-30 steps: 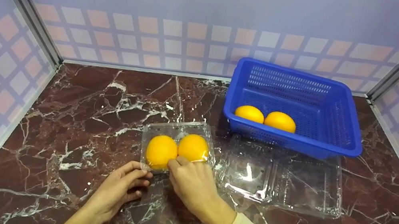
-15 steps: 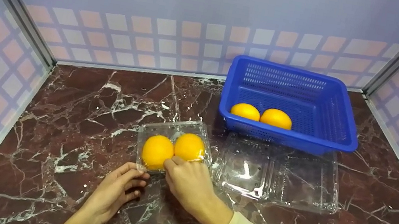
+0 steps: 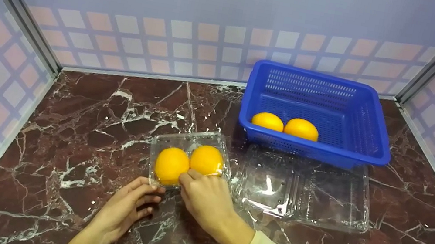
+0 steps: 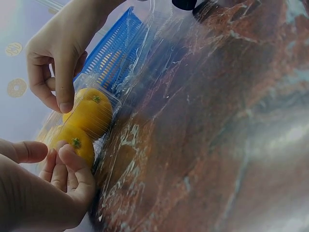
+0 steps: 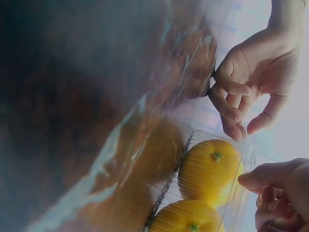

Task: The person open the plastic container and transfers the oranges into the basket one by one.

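A clear plastic clamshell box [image 3: 172, 139] lies on the dark marbled table, angled slightly, with two oranges [image 3: 172, 166] inside, side by side. At its front left corner my left hand [image 3: 126, 206] pinches the rim between thumb and fingertips. My right hand [image 3: 207, 197], fingers curled, pinches the front rim near the middle and covers part of the right-hand orange [image 3: 207, 160]. From the right wrist view, the left hand [image 5: 260, 72] has its thumb and fingertips at the box corner. The left wrist view shows the oranges' green stem ends [image 4: 76, 142] through the box wall.
A blue perforated basket [image 3: 314, 149] holding two more oranges [image 3: 301, 128] stands at the back right. In front of it a second clear clamshell [image 3: 332, 203] lies unfolded flat. Patterned panels [image 3: 194, 47] enclose the table at the back and sides.
The head view has shifted slightly, moving the scene a little left in the picture. Both hands keep their places on the clamshell's front edge; the oranges have not moved.
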`<state>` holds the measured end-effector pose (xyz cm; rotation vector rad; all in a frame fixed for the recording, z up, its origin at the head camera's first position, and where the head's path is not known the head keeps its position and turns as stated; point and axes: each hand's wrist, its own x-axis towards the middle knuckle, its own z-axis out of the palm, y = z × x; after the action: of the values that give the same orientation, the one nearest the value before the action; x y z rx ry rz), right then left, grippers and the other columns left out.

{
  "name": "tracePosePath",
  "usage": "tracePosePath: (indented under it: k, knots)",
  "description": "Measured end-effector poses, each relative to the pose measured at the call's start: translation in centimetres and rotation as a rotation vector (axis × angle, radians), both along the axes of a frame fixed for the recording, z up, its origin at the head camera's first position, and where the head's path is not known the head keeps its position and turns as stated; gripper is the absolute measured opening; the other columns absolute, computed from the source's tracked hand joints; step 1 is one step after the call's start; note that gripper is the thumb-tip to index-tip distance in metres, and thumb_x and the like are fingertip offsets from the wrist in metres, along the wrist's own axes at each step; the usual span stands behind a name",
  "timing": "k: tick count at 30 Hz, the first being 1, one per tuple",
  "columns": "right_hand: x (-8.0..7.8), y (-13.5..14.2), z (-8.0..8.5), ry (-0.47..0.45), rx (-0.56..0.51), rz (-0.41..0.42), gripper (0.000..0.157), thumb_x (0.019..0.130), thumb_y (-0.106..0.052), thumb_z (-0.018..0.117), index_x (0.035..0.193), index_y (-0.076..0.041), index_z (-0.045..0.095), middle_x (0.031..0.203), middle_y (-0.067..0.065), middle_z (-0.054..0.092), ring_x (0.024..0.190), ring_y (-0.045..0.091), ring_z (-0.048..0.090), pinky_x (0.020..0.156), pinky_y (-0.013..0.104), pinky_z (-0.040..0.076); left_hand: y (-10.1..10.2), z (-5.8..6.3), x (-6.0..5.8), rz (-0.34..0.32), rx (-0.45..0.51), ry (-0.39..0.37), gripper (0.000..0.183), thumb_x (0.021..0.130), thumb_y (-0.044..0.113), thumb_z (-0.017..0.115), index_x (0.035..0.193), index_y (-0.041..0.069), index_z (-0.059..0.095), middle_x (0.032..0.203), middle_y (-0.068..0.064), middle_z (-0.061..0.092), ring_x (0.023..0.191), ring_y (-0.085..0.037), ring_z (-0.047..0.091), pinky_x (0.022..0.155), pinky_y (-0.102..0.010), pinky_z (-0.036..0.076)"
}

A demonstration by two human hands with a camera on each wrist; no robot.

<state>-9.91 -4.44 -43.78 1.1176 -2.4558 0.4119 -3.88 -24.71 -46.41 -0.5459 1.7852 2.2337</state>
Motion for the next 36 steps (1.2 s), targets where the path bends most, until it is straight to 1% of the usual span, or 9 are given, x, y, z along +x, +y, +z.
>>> tracePosePath:
  k: [7,11,15,19,23,26,31,34,36]
  knots:
    - [0.0,0.23,0.17,-0.035,-0.018,-0.01,0.011,0.096,-0.014,0.077,0.086,-0.013,0.072,0.077,-0.003,0.071,0.055,0.011,0.058,0.048,0.02,0.045,0.05,0.01,-0.1,0.0,0.01,0.002,0.006,0.107,0.017,0.058,0.103,0.015,0.062,0.113,0.0,0.072,0.106,-0.02,0.062,0.089,-0.033,0.051]
    - [0.0,0.34,0.21,-0.047,-0.038,-0.002,0.009,0.096,-0.013,0.076,0.088,-0.013,0.072,0.077,-0.003,0.071,0.055,0.012,0.058,0.047,0.019,0.043,0.07,0.09,-0.12,-0.006,0.011,0.01,0.007,0.108,0.018,0.057,0.105,0.015,0.063,0.115,-0.001,0.071,0.107,-0.021,0.062,0.091,-0.035,0.051]
    - [0.0,0.41,0.3,-0.055,-0.077,0.008,0.007,0.095,-0.011,0.076,0.09,-0.012,0.071,0.076,-0.002,0.071,0.054,0.012,0.057,0.046,0.018,0.041,0.09,0.16,-0.13,-0.011,0.007,0.019,0.007,0.108,0.019,0.057,0.106,0.014,0.062,0.115,-0.002,0.07,0.107,-0.021,0.062,0.093,-0.036,0.051]
    - [0.12,0.45,0.45,-0.034,-0.128,0.022,0.006,0.094,-0.008,0.076,0.097,-0.012,0.073,0.076,-0.002,0.072,0.051,0.01,0.055,0.045,0.016,0.038,0.05,0.19,-0.09,-0.009,0.002,0.018,0.007,0.108,0.019,0.058,0.106,0.014,0.062,0.116,-0.004,0.071,0.106,-0.021,0.063,0.093,-0.036,0.052]
    - [0.28,0.43,0.42,0.0,-0.168,0.03,0.02,0.091,-0.008,0.078,0.11,-0.012,0.073,0.076,-0.003,0.072,0.048,0.007,0.049,0.044,0.013,0.03,-0.04,0.28,-0.09,-0.01,0.004,0.013,0.009,0.108,0.02,0.058,0.107,0.013,0.063,0.116,-0.004,0.072,0.105,-0.021,0.065,0.092,-0.035,0.054]
    - [0.43,0.44,0.42,-0.004,-0.183,0.037,0.034,0.091,-0.011,0.08,0.123,-0.013,0.069,0.075,-0.002,0.072,0.048,0.005,0.046,0.045,0.012,0.026,-0.27,0.27,-0.1,-0.035,0.013,0.016,0.011,0.109,0.021,0.057,0.107,0.014,0.065,0.115,-0.002,0.072,0.105,-0.02,0.066,0.092,-0.034,0.055]
    - [0.59,0.45,0.45,-0.056,-0.188,0.034,0.057,0.092,-0.015,0.08,0.144,-0.014,0.057,0.073,-0.002,0.068,0.048,0.005,0.043,0.044,0.013,0.028,-0.65,0.12,0.01,-0.087,0.024,0.033,0.015,0.111,0.024,0.054,0.11,0.016,0.066,0.115,0.0,0.072,0.106,-0.02,0.065,0.093,-0.034,0.056]
    - [0.57,0.44,0.42,-0.091,-0.188,0.027,0.069,0.093,-0.016,0.08,0.154,-0.014,0.049,0.074,-0.001,0.067,0.048,0.005,0.042,0.044,0.013,0.031,-0.62,0.05,-0.02,-0.087,0.021,0.028,0.018,0.112,0.026,0.052,0.111,0.015,0.067,0.115,-0.001,0.072,0.106,-0.02,0.066,0.093,-0.034,0.056]
    - [0.54,0.47,0.36,-0.108,-0.187,0.027,0.073,0.094,-0.016,0.079,0.158,-0.014,0.045,0.075,-0.001,0.067,0.048,0.004,0.041,0.044,0.013,0.032,-0.59,0.05,-0.06,-0.081,0.017,0.02,0.02,0.112,0.027,0.053,0.112,0.014,0.067,0.115,-0.002,0.072,0.105,-0.02,0.066,0.092,-0.034,0.057]
